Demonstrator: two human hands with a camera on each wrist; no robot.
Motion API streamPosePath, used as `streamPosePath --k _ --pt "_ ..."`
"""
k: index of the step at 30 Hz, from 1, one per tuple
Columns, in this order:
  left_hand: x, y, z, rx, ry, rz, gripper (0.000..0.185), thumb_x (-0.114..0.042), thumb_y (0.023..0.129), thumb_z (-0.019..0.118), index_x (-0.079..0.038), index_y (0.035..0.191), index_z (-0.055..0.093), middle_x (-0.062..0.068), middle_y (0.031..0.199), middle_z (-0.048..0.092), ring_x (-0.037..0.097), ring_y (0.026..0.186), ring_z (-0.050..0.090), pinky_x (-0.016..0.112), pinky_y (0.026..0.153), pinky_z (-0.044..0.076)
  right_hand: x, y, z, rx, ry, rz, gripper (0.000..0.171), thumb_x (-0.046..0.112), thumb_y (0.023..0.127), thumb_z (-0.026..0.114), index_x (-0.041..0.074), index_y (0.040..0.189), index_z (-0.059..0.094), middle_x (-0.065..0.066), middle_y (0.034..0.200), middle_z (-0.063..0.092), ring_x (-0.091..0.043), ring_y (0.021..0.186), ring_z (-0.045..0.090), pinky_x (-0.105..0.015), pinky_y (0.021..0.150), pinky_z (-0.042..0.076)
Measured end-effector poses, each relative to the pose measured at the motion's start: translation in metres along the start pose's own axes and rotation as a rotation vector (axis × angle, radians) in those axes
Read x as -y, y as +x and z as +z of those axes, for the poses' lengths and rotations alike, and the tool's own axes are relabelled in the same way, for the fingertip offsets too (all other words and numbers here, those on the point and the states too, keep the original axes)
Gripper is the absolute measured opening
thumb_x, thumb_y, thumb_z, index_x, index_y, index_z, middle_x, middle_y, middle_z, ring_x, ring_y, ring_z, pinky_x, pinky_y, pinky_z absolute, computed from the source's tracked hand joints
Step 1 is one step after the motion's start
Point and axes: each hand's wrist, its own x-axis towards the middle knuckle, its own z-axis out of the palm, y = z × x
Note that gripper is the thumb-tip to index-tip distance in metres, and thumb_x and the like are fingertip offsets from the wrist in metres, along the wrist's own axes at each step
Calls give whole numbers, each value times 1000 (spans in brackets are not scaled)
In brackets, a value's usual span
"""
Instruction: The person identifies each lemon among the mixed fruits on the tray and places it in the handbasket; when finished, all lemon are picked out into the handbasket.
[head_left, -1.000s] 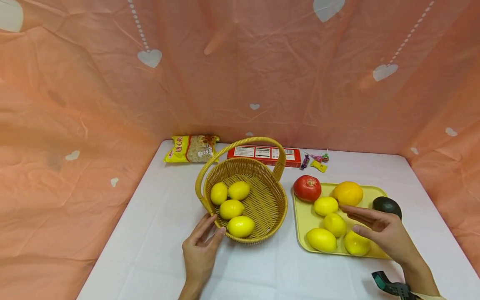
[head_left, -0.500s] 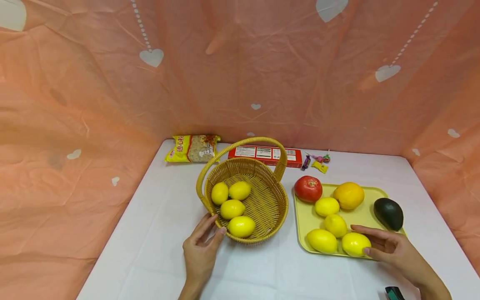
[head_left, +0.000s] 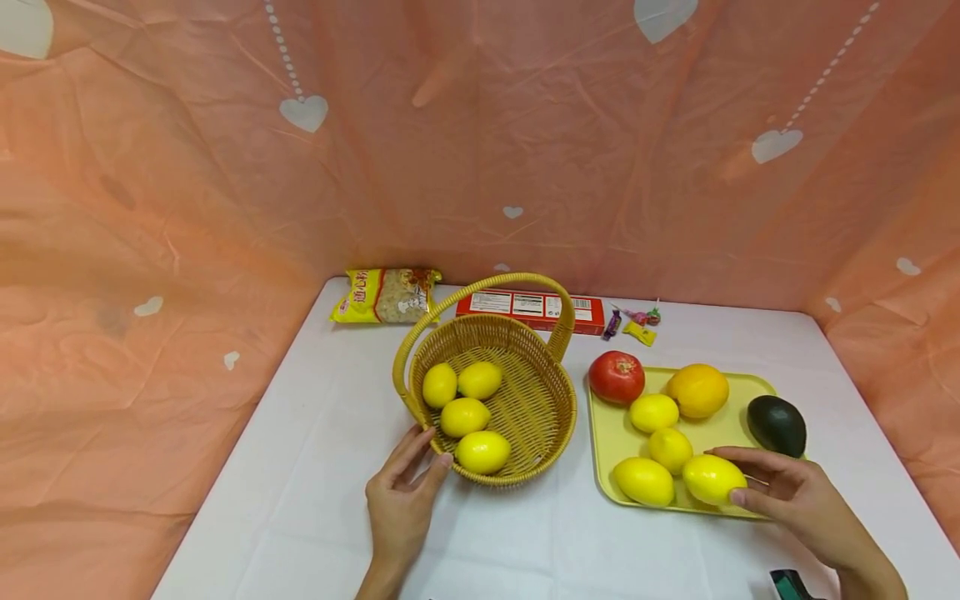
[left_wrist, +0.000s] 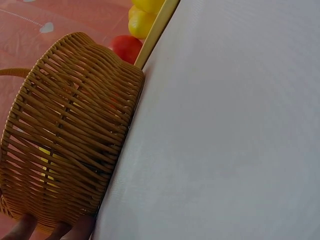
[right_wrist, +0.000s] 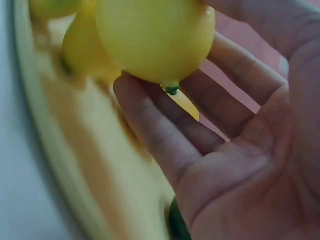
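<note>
My right hand holds a yellow lemon between thumb and fingers at the tray's front right. In the right wrist view the lemon shows a green stem end, with fingertips under and behind it. The pale yellow tray also bears more lemons, such as the front one. My left hand touches the near left side of a wicker basket with several lemons inside. In the left wrist view, fingertips lie against the basket's outer wall.
A pomegranate-like red fruit, an orange-yellow fruit and an avocado share the tray. Behind the basket, whose tall handle arches up, lie a yellow food bag, a red box and small candies.
My right hand has come down from above the tray to its front right lemon and taken hold of it; the lemon has tilted slightly. My left hand stays at the basket.
</note>
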Motion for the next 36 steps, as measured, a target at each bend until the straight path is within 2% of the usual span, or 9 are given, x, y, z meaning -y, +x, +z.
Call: streamPosePath --k 5,10,18,20,26,33,36 --pt "-2 0 1 0 -4 1 41 9 92 82 9 132 74 26 154 60 1 126 69 23 98 63 20 21 12 -2 -22 -90 46 -19 97 68 -12 143 63 9 137 76 -4 120 73 -18 96 64" --pt "-3 -1 3 6 -9 15 39 9 93 82 9 131 75 30 154 59 3 126 69 23 98 63 40 45 33 2 -78 -139 46 -15 96 73 -8 141 67 12 135 76 -2 121 70 -15 99 62" --pt "-2 -1 2 10 -24 25 40 9 93 81 10 132 74 31 153 59 7 127 70 23 98 63 61 90 78 150 -50 -214 45 -4 95 81 8 137 75 0 133 78 -15 113 75 -26 98 67" --pt "-1 -1 2 13 -23 26 40 9 93 81 10 132 73 31 153 59 6 126 70 22 98 63 64 100 88 180 -59 -217 43 1 96 83 13 136 76 -1 132 79 -15 114 74 -27 100 66" --pt "1 -1 1 8 -20 21 40 10 92 82 10 132 74 31 154 59 4 126 70 23 99 63 73 125 116 258 -105 -247 42 12 96 87 17 137 77 -1 135 78 -12 120 73 -26 102 65" --pt "1 -1 -1 2 -9 3 42 10 92 82 10 132 73 25 154 61 10 128 71 24 99 63 87 141 142 333 -233 -271 43 24 94 90 21 135 79 3 133 78 -11 113 73 -28 95 67" --pt "1 0 -1 4 -2 1 42 9 92 82 10 133 73 25 155 60 8 128 70 23 98 63 91 146 154 368 -301 -277 43 27 93 91 21 134 79 6 132 78 -10 114 72 -32 98 67"
